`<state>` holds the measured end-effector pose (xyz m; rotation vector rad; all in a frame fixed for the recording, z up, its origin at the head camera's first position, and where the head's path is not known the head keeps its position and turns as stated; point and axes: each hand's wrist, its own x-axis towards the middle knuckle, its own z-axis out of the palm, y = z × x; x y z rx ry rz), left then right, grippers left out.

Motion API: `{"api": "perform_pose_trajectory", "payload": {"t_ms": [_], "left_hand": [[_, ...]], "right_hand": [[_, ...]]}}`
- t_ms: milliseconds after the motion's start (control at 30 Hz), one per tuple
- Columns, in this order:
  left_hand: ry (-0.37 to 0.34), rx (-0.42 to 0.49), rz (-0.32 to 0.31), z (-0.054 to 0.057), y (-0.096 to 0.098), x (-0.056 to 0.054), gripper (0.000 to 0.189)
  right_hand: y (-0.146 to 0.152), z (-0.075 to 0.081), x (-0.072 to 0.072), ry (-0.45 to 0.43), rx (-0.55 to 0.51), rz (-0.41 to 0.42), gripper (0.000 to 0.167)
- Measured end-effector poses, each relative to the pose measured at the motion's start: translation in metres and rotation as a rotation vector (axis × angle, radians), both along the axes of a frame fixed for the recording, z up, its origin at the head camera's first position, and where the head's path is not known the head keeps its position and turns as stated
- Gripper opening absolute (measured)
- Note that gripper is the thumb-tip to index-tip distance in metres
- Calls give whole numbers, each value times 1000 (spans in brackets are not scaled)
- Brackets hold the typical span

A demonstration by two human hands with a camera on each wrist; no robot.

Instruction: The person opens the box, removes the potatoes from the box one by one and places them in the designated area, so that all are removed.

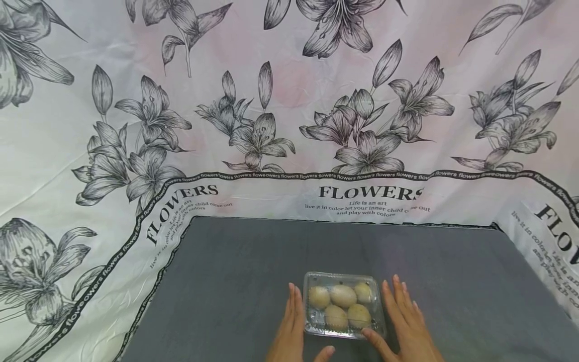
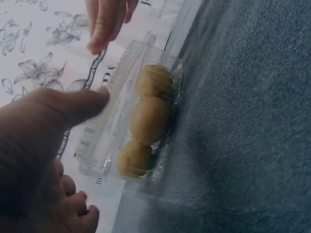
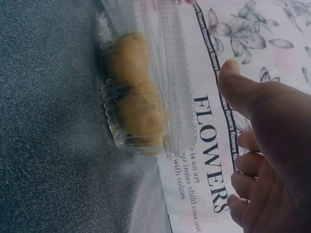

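A clear plastic clamshell box [image 1: 316,329] lies closed on the grey surface, with several pale yellow, rounded potato-like pieces [image 1: 342,296] inside. To its left my left hand [image 1: 289,327] is spread with straight fingers close along that side. On the opposite side, my right hand [image 1: 407,322] has its fingers extended and its thumb by the near right corner. Both wrist views show the box side-on, its ribbed lid [image 3: 180,87] above the yellow pieces [image 2: 149,120]. Neither hand is curled round the box; whether the fingertips touch it I cannot tell.
The grey tabletop [image 1: 235,271] stretches out around the box. Behind and at both sides hangs a white and pink cloth [image 1: 289,90] printed with lilies and the word FLOWERS, its black-banded border meeting the table's back edge.
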<state>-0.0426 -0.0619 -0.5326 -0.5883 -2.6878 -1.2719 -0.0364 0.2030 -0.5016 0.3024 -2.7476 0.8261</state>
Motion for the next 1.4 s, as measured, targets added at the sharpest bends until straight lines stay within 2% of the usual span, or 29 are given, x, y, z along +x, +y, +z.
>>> {"api": "perform_pose_trajectory", "payload": {"t_ms": [67, 167, 233, 333, 467, 600, 700, 867, 1033, 1200, 1400], "left_hand": [[-80, 98, -40, -1, -1, -1, 118], [-194, 193, -72, -1, -4, -4, 116], [-265, 212, -74, 0, -6, -5, 113], [-319, 240, -66, 0, -8, -6, 108], [-319, 344, -63, -1, -8, -6, 97], [-373, 468, -33, -2, -7, -6, 91], [-414, 523, -9, -3, -5, -7, 88], [-418, 565, -15, -3, -2, -7, 80], [-422, 591, 2, -3, 1, -7, 75], [-426, 592, 19, -3, 1, -7, 72], [-422, 577, 35, -4, 1, -7, 70]], "right_hand": [[0, 0, 0, -2, -17, 7, 103], [1, -2, -1, 1, -40, 16, 104], [2, -4, -2, 10, -54, 33, 105], [3, -9, -3, 20, -62, 73, 106], [4, -16, -6, 85, -42, 144, 111], [5, -21, -9, 155, -8, 189, 114], [5, -24, -10, 160, 3, 199, 114], [4, -28, -9, 116, 7, 183, 112], [-1, -26, -6, 33, 12, 122, 104], [-1, -24, -5, -3, 8, 98, 99], [-1, -20, -6, -62, 42, 85, 101]]}}
